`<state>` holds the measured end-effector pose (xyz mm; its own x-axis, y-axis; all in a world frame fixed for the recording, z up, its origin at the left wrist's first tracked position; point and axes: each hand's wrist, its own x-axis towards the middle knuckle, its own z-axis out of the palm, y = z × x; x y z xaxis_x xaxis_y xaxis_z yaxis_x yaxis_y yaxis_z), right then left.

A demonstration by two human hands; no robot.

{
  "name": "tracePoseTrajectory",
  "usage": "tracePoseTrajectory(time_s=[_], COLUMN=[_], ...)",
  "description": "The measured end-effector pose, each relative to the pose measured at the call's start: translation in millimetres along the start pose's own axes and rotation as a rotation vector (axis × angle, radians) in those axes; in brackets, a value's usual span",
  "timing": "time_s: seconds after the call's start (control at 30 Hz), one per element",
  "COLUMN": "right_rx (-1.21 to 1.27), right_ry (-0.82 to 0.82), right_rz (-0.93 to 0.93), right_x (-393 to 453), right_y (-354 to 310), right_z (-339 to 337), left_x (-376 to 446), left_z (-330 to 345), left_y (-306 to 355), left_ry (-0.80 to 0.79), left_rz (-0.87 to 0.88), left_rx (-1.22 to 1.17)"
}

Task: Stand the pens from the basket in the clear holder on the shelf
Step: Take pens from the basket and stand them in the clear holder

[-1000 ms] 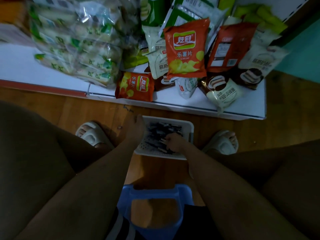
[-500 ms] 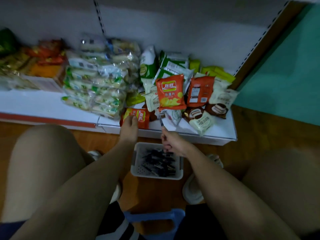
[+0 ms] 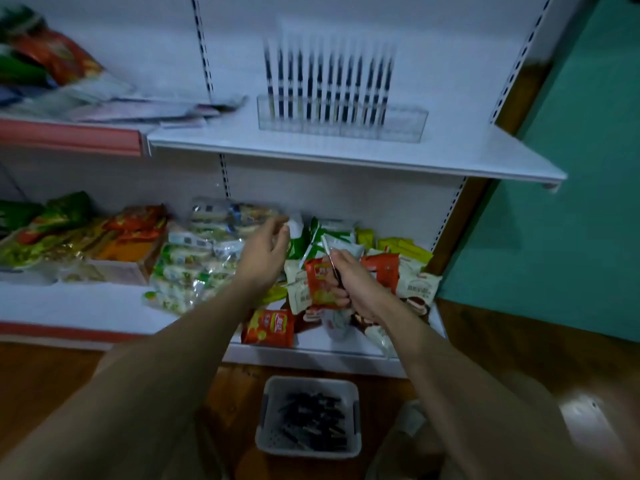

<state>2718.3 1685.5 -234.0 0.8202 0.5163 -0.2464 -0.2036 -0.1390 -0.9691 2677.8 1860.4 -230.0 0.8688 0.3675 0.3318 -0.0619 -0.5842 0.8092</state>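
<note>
A clear holder (image 3: 405,124) stands on the upper white shelf (image 3: 450,157) with several dark pens (image 3: 329,84) upright in it; its right end holds none. My right hand (image 3: 349,289) grips one pen (image 3: 329,254) in front of the snack bags, its tip pointing up and left. My left hand (image 3: 265,251) is raised beside it at the same height, fingers relaxed, holding nothing. On the floor below sits the white basket (image 3: 270,445) with several dark pens (image 3: 311,420) lying in it.
The lower shelf is packed with snack bags (image 3: 194,265) in orange, green and white wrappers. More packets (image 3: 52,57) lie on the upper shelf at left. A teal wall (image 3: 571,220) stands at right, and the floor is wood.
My right hand took a pen from the basket and lifted it up past the lower shelf. My left hand rose too. The view tilted up, bringing the upper shelf and holder in.
</note>
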Motion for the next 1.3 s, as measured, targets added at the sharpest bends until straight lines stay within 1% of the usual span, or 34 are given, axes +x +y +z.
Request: tracePoseTrajectory(time_s=[0.1,0.2,0.33,0.4,0.47,0.5,0.57,0.67,0.77,0.87,0.93,1.13,1.3], right_rx=[-0.081,-0.01,0.05,-0.059,-0.191,-0.2,-0.137,-0.072,-0.085,-0.193,-0.238,-0.277,-0.32], right_ry=[0.027,0.024,0.112,0.193,0.331,0.394,0.471,0.546,0.599,0.599,0.588,0.568,0.556], right_rz=[-0.148,-0.28,-0.399,-0.471,-0.556,-0.602,-0.661,-0.692,-0.736,-0.774,-0.784,-0.786,-0.751], right_x=[-2,-4,-2,0,1,2,5,14,27,42,52,80,91], right_y=[-42,-90,-151,-180,-206,-218,-240,-265,-282,-290,-292,-292,-290], right_z=[-7,-11,-20,-29,-44,-53,-71,-95,-112,-125,-129,-128,-127], left_x=[24,51,83,102,120,128,142,159,173,183,188,194,198], left_z=[-14,-27,-42,-46,-47,-47,-45,-37,-24,-11,-4,9,10], left_y=[32,69,117,132,141,143,145,142,136,131,129,117,114], left_ry=[0.037,0.079,0.137,0.142,0.126,0.122,0.13,0.144,0.148,0.171,0.176,0.251,0.264], left_rz=[0.122,0.262,0.434,0.503,0.541,0.546,0.539,0.507,0.475,0.437,0.445,0.487,0.44], left_rx=[0.058,0.111,0.183,0.265,0.371,0.419,0.496,0.577,0.605,0.563,0.567,0.592,0.56])
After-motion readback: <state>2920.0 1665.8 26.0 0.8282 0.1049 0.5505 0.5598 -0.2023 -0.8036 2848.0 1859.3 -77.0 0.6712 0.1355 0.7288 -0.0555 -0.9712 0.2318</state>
